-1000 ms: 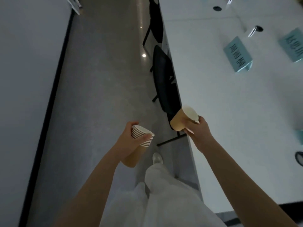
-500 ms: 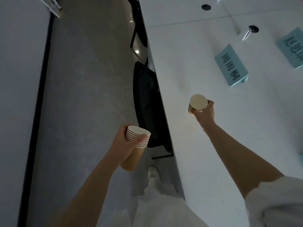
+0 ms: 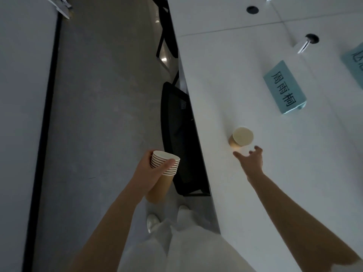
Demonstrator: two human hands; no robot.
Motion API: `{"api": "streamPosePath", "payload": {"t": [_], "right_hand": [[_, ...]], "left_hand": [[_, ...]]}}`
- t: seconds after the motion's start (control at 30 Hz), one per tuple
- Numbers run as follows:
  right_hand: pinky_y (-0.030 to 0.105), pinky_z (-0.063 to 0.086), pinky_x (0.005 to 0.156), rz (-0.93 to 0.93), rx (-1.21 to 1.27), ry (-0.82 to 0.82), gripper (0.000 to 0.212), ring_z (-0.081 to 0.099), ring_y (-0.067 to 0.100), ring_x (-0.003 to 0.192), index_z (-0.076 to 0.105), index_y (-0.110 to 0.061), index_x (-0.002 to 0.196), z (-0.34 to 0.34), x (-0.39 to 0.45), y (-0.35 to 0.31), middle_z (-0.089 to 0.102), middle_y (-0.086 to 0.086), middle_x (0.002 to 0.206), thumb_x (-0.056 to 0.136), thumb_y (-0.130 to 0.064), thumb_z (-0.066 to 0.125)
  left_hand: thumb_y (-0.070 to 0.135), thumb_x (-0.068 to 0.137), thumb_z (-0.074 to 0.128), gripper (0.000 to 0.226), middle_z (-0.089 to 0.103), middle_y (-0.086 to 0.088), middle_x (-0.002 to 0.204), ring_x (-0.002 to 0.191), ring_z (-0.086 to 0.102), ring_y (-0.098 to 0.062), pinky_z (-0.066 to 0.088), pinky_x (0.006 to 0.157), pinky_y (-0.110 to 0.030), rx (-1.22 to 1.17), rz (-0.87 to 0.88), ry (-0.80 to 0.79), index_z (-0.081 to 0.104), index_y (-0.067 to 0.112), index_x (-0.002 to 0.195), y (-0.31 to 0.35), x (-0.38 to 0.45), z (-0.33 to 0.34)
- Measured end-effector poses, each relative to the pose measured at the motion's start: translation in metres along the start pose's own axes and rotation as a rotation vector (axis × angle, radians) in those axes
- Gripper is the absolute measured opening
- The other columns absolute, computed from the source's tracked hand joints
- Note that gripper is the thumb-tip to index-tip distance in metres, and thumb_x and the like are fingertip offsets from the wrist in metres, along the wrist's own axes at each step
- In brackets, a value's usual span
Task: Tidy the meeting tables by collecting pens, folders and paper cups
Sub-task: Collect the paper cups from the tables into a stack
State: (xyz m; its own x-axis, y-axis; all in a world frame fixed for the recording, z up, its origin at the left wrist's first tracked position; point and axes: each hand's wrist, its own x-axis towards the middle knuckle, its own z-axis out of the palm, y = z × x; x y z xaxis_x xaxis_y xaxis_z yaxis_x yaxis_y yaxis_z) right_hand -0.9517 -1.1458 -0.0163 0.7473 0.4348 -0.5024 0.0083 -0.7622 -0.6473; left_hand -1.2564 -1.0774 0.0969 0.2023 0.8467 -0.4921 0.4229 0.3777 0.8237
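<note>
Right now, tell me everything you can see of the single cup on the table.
The single cup is a paper cup with a tan outer wall and a pale cream inside. It stands upright on the white table, near the edge by the black chair, and looks empty. Nothing grips it: the right hand is just short of it, fingers spread and open, not touching. A teal name card stands farther back on the table, apart from the cup.

Stack of nested tan paper cups [image 3: 164,171] with white rims, tilted, seen at lower centre of the frame, single tan paper cup [image 3: 241,138] stood upright on the white tabletop [image 3: 225,75], right of centre
</note>
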Motion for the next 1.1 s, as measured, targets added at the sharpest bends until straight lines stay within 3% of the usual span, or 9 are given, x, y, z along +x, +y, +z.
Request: {"api": "streamPosePath", "payload": {"t": [0.13, 0.27, 0.4, 0.5, 0.6, 0.73, 0.83, 0.97, 1.1], "right_hand": [[0.050, 0.048, 0.097, 0.110, 0.083, -0.176, 0.056, 0.062, 0.033, 0.105, 0.050, -0.003, 0.129, 0.025, -0.060, -0.005, 0.066, 0.012, 0.111, 0.079, -0.018, 0.072], [0.042, 0.056, 0.088, -0.139, 0.085, -0.374, 0.017, 0.069, 0.020, 0.087, 0.070, -0.024, 0.096, 0.053, -0.108, -0.063, 0.073, -0.001, 0.090, 0.081, -0.015, 0.068], [0.015, 0.052, 0.081, -0.567, -0.082, -0.482, 0.014, 0.065, 0.002, 0.087, 0.068, -0.022, 0.101, 0.084, -0.144, -0.145, 0.070, -0.010, 0.093, 0.088, -0.019, 0.064], [0.020, 0.052, 0.082, -0.727, -0.184, -0.602, 0.017, 0.064, 0.005, 0.090, 0.068, -0.019, 0.105, 0.115, -0.153, -0.196, 0.069, -0.008, 0.098, 0.089, -0.023, 0.063], [0.016, 0.047, 0.081, -0.754, -0.268, -0.670, 0.019, 0.064, 0.006, 0.089, 0.071, -0.014, 0.106, 0.148, -0.149, -0.241, 0.070, -0.005, 0.098, 0.089, -0.017, 0.062], [0.008, 0.041, 0.073, -0.721, -0.256, -0.645, 0.016, 0.060, -0.001, 0.083, 0.073, -0.016, 0.098, 0.196, -0.145, -0.293, 0.063, -0.020, 0.080, 0.085, -0.011, 0.064], [0.010, 0.042, 0.074, -0.717, -0.236, -0.618, 0.015, 0.061, -0.006, 0.080, 0.073, -0.022, 0.094, 0.226, -0.136, -0.322, 0.061, -0.027, 0.075, 0.084, -0.013, 0.066], [0.010, 0.043, 0.076, -0.716, -0.255, -0.575, 0.013, 0.061, -0.002, 0.082, 0.071, -0.022, 0.096, 0.252, -0.130, -0.355, 0.063, -0.021, 0.082, 0.087, -0.016, 0.063], [0.003, 0.037, 0.064, -0.697, -0.236, -0.480, 0.012, 0.054, -0.007, 0.068, 0.067, -0.018, 0.100, 0.273, -0.110, -0.385, 0.058, -0.019, 0.078, 0.089, -0.018, 0.061]], "left_hand": [[0.035, 0.080, 0.074, 0.031, 0.067, 0.007, 0.099, 0.088, 0.064, -0.004, 0.049, 0.072, -0.020, -0.005, -0.019, -0.021, 0.056, 0.025, 0.104, 0.004, 0.016, -0.012], [0.032, 0.081, 0.074, 0.026, 0.067, 0.008, 0.095, 0.079, 0.064, 0.002, 0.048, 0.064, -0.012, 0.034, -0.006, -0.076, 0.058, 0.027, 0.100, 0.008, 0.039, -0.034], [0.034, 0.082, 0.072, 0.026, 0.069, 0.011, 0.096, 0.080, 0.066, 0.004, 0.049, 0.068, -0.013, 0.065, -0.003, -0.154, 0.063, 0.029, 0.105, 0.017, 0.074, -0.069], [0.033, 0.085, 0.069, 0.014, 0.071, 0.011, 0.091, 0.079, 0.067, 0.004, 0.049, 0.070, -0.014, 0.102, 0.001, -0.223, 0.065, 0.031, 0.098, 0.026, 0.105, -0.105], [0.040, 0.081, 0.070, 0.012, 0.073, 0.009, 0.087, 0.081, 0.068, 0.000, 0.049, 0.074, -0.020, 0.147, 0.012, -0.295, 0.066, 0.032, 0.090, 0.044, 0.143, -0.147], [0.067, 0.056, 0.071, 0.047, 0.073, 0.008, 0.089, 0.084, 0.068, -0.004, 0.052, 0.075, -0.021, 0.223, 0.051, -0.358, 0.067, 0.033, 0.089, 0.065, 0.198, -0.206], [0.062, 0.056, 0.072, 0.054, 0.074, 0.002, 0.093, 0.083, 0.067, -0.003, 0.051, 0.074, -0.021, 0.209, 0.079, -0.390, 0.069, 0.025, 0.095, 0.078, 0.232, -0.236], [0.063, 0.055, 0.073, 0.061, 0.074, 0.000, 0.097, 0.090, 0.069, -0.011, 0.053, 0.079, -0.028, 0.223, 0.064, -0.389, 0.069, 0.023, 0.101, 0.086, 0.268, -0.260], [0.057, 0.060, 0.075, 0.054, 0.073, 0.002, 0.095, 0.087, 0.069, -0.014, 0.053, 0.072, -0.028, 0.251, 0.039, -0.401, 0.066, 0.025, 0.102, 0.099, 0.312, -0.275]]}}
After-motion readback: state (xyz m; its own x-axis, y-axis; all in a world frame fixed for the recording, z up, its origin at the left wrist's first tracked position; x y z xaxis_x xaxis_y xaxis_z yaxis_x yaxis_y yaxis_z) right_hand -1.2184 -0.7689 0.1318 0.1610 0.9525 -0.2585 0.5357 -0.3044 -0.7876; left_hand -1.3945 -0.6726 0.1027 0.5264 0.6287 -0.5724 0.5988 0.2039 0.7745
